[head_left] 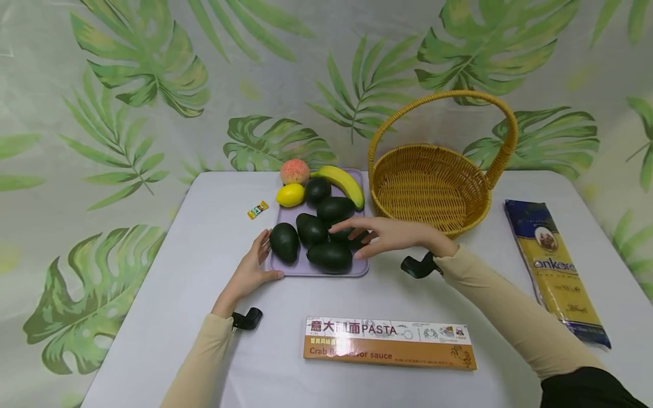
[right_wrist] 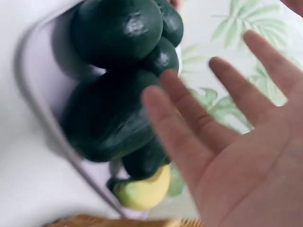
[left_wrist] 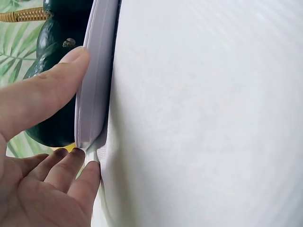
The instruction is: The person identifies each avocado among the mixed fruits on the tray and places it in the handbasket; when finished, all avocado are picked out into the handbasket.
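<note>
A lilac tray (head_left: 318,275) carries several dark green avocados (head_left: 330,258), with a peach (head_left: 295,171), a lemon (head_left: 291,195) and a banana (head_left: 347,184) at its back. At the tray's front left corner is my left hand (head_left: 250,273), its thumb along the front rim and its fingers by the left side, beside an avocado. In the left wrist view the thumb (left_wrist: 57,85) overlaps the rim and the fingertips are right at the corner. My right hand (head_left: 395,233), fingers spread and holding nothing, is over the tray's right side, partly hiding an avocado.
A wicker basket (head_left: 425,195) with a tall handle stands right of the tray. At the table's right lies a blue and gold ankara packet (head_left: 556,266). A long pasta box (head_left: 390,343) lies in front, and a small yellow-green wrapped packet (head_left: 257,209) left of the tray.
</note>
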Demonstrator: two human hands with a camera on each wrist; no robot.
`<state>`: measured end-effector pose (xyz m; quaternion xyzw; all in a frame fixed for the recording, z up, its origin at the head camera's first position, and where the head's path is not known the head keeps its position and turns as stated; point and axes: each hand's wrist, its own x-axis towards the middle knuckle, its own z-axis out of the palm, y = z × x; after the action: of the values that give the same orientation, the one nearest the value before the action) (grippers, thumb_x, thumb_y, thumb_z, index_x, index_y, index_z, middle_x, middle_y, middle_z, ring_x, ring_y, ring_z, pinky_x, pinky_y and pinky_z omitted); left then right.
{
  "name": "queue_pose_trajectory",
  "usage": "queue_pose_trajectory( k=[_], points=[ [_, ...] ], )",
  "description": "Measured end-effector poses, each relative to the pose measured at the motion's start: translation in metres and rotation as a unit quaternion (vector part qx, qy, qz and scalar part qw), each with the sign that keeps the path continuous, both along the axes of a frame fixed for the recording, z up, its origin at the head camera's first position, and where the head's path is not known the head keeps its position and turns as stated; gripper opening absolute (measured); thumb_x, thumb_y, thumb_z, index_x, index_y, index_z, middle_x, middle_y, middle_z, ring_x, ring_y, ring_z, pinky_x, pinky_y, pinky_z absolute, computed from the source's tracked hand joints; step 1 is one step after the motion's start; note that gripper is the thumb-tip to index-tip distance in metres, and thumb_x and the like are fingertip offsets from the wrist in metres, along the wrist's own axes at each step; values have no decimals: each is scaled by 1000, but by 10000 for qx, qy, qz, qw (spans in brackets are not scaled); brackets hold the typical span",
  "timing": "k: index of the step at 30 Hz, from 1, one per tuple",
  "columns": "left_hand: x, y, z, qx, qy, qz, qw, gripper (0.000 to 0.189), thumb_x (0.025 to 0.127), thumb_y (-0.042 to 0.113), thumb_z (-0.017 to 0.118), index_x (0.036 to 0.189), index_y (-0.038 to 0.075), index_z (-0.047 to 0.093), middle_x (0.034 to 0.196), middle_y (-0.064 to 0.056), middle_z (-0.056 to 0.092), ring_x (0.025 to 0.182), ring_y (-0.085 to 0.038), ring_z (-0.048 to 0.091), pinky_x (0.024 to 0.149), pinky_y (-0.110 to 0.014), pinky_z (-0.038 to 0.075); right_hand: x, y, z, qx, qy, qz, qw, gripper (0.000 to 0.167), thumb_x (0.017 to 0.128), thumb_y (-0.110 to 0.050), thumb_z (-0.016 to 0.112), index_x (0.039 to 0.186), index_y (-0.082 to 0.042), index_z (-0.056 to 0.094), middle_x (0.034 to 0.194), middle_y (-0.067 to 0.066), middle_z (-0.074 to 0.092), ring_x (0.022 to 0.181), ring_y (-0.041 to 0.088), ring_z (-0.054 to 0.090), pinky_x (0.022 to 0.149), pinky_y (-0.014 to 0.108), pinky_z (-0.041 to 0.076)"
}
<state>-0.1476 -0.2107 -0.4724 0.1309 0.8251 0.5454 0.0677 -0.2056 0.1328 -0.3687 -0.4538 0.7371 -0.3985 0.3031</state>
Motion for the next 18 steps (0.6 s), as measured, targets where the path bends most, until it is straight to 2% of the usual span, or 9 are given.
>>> queue_pose_trajectory(
  k=[6, 10, 13, 16, 18],
  points=[
    [1, 2, 1, 18, 77, -50, 10000, 103, 74, -10, 77, 149, -7, 7, 156, -23, 13, 140, -37, 22, 111, -42, 23, -2, -27, -1, 541, 505, 398, 9965, 56, 90, -19, 68, 141, -11, 46, 143, 5, 41, 128, 27, 39, 103, 45, 36],
    [1, 2, 0, -30, 48, -22, 10000, 104, 74, -8, 78, 150, -6, 7, 156, -23, 13, 140, -36, 21, 111, -41, 22, 0, -40, -1, 967, 977, 478, 9893, 52, 88, -20, 69, 136, -12, 53, 137, 6, 45, 122, 25, 43, 101, 44, 38],
    [1, 1, -1, -88, 40, 28, 9999, 104, 73, -7, 78, 150, -5, 8, 156, -22, 14, 140, -36, 22, 111, -41, 23, 4, -49, 0, 1459, 1554, 446, 9760, 50, 87, -23, 71, 135, -19, 56, 133, 7, 47, 115, 24, 47, 96, 40, 40],
    [1, 1, -1, -135, 49, 56, 9999, 104, 73, -7, 79, 150, -5, 8, 156, -22, 14, 139, -37, 23, 111, -42, 24, 8, -56, 1, 1908, 2146, 454, 9568, 49, 85, -26, 73, 133, -24, 58, 131, 10, 49, 111, 24, 50, 94, 38, 41],
    [1, 1, -1, -159, 44, 60, 9998, 104, 73, -7, 79, 150, -5, 8, 156, -22, 14, 139, -37, 23, 110, -42, 24, 11, -60, 1, 2144, 2427, 469, 9450, 49, 84, -26, 74, 131, -27, 59, 131, 11, 51, 113, 26, 51, 95, 39, 40]
  ],
)
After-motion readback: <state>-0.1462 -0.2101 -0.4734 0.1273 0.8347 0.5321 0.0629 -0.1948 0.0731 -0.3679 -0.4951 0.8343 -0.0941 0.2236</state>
